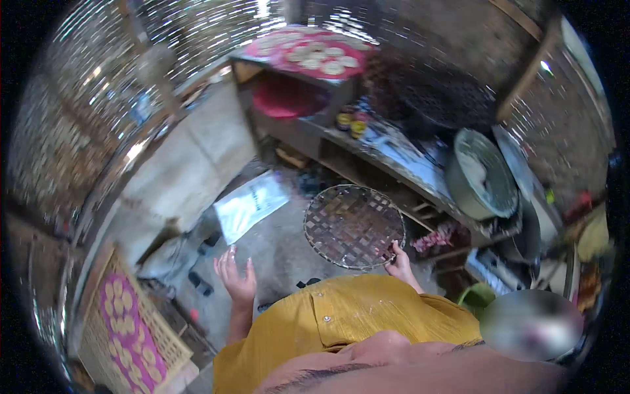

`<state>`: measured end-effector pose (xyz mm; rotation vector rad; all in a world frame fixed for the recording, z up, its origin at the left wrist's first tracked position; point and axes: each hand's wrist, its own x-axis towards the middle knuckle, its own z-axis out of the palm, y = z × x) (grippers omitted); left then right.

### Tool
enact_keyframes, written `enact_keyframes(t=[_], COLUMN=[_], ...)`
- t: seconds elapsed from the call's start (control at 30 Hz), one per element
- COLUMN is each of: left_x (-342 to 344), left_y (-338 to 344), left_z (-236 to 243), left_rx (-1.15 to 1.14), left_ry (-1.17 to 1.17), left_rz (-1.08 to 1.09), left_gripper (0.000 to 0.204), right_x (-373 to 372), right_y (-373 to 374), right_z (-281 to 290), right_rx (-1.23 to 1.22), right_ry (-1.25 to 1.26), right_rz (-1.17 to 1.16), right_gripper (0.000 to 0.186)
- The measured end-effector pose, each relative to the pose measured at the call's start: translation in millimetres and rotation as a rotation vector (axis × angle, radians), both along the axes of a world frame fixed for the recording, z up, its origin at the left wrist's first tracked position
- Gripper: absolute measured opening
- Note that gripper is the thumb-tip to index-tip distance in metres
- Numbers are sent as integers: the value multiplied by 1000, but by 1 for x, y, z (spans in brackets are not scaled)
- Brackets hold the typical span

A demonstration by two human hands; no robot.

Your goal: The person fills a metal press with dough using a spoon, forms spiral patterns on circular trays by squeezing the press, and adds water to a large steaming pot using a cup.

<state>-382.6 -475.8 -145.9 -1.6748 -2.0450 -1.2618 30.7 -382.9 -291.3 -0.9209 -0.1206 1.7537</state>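
My right hand (pixel 398 262) grips the edge of a round woven bamboo tray (pixel 348 220), its fingers closed on the rim. The tray's open lattice shows dark and worn, held out over the floor beside a low wooden bench. My left hand (pixel 236 279) is raised with fingers apart and nothing in it, just below a white plastic sack (pixel 249 203) that lies flat on the grey floor. My mustard-yellow clothing fills the lower middle of the view.
A woven rack (pixel 128 318) with pale rounds on pink cloth stands lower left. A shelf (pixel 302 49) holds more rounds on pink. The bench (pixel 400 161) carries jars and a green tub (pixel 479 174). Sandals (pixel 200 284) lie on the floor (pixel 275 249). A pale low ledge (pixel 170 164) runs along the left.
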Motion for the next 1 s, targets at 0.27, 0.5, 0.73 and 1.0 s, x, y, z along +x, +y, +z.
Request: enact_keyframes(t=[0.27, 0.5, 0.73, 1.0], left_x=[128, 170, 169, 144], left_y=[74, 119, 178, 294], left_z=[9, 20, 24, 54], left_rx=[-9, -89, -116, -59], left_ry=[60, 121, 183, 275], left_rz=[-465, -640, -674, -638], left_gripper=[40, 38, 37, 37], right_x=[113, 135, 134, 203], right_y=[-69, -71, 32, 165], right_z=[10, -57, -84, -196], right_rx=[-45, -124, -42, 219], right_ry=[-75, 24, 125, -227], right_rz=[-389, -644, -770, -916], right_gripper=[30, 28, 24, 40])
